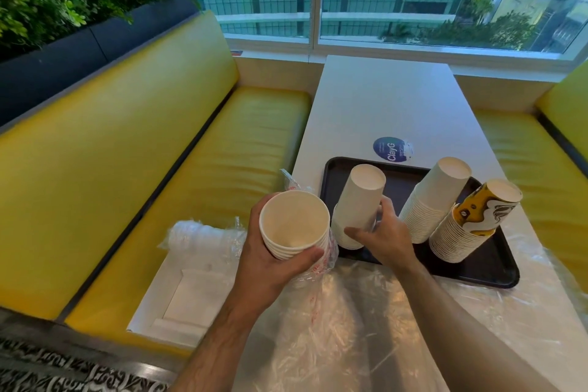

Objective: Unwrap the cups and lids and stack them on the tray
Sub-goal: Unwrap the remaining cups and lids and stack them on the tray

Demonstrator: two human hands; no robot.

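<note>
Just left of the dark plastic tray (496, 267), a short nest of ribbed white paper cups (294, 226), mouth upward, is gripped by the left hand (270, 258), crinkled clear wrap (324, 259) hanging beneath. Right of that grip, an inverted cup stack (359, 200) on the tray is clasped by the right hand (381, 232), fingers curled, contact partly hidden. Beyond, two taller stacks (432, 200) lean.
</note>
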